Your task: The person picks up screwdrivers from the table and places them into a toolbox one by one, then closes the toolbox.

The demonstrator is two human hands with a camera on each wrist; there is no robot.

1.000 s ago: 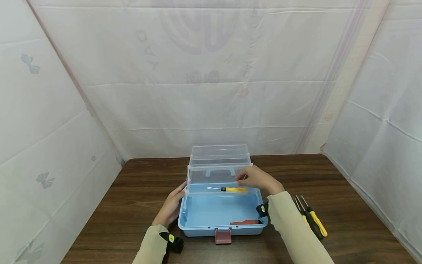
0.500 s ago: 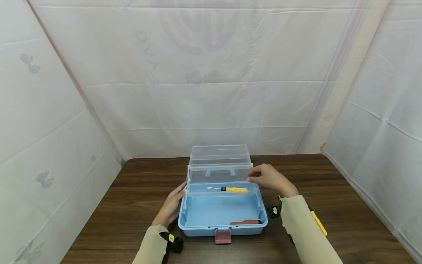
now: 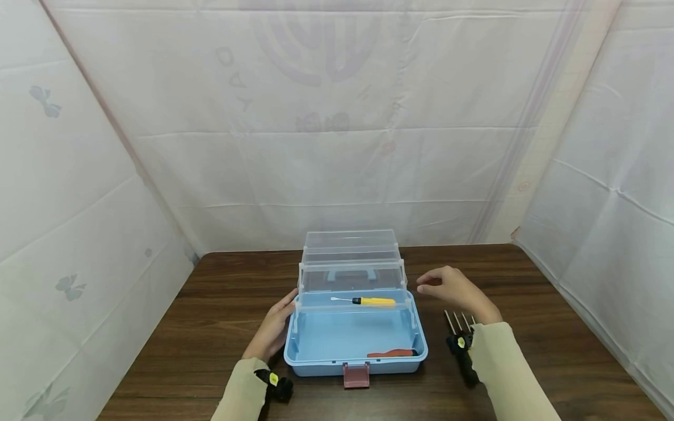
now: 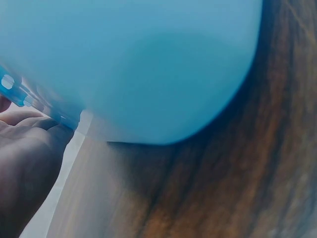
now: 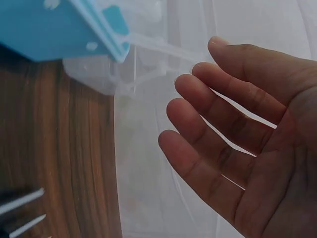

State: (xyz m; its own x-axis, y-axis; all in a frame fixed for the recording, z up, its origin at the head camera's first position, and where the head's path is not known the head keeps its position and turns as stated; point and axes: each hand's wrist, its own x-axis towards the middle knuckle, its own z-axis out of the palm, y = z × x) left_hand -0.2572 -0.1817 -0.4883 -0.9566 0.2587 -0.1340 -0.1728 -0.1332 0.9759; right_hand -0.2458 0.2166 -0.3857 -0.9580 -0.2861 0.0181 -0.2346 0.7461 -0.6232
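Note:
A light blue toolbox (image 3: pixel 316 369) stands with its lid and clear upper trays (image 3: pixel 351 255) raised at the back. My left hand (image 3: pixel 272 328) rests against its left side, fingers extended; the left wrist view shows the palm (image 4: pixel 29 153) by the box wall. A yellow-handled screwdriver (image 3: pixel 375 302) lies in the lower clear tray. On the box floor, near the front right, is a tool with a red handle (image 3: pixel 392 353). My right hand (image 3: pixel 455 290) hovers right of the toolbox, holding nothing; its fingers are relaxed and apart in the right wrist view.
Several screwdrivers (image 3: pixel 466 365) lie on the wooden table (image 3: pixel 221 327) to the right, partly covered by the right sleeve and wrist camera. A pinkish latch (image 3: pixel 356 376) hangs down at the toolbox front. White sheeting (image 3: pixel 337 175) encloses the table at the back and sides.
My right hand has drawn back from the clear tray, moving right and off the toolbox. The yellow screwdriver stays lying in the tray. My left hand has stayed in place.

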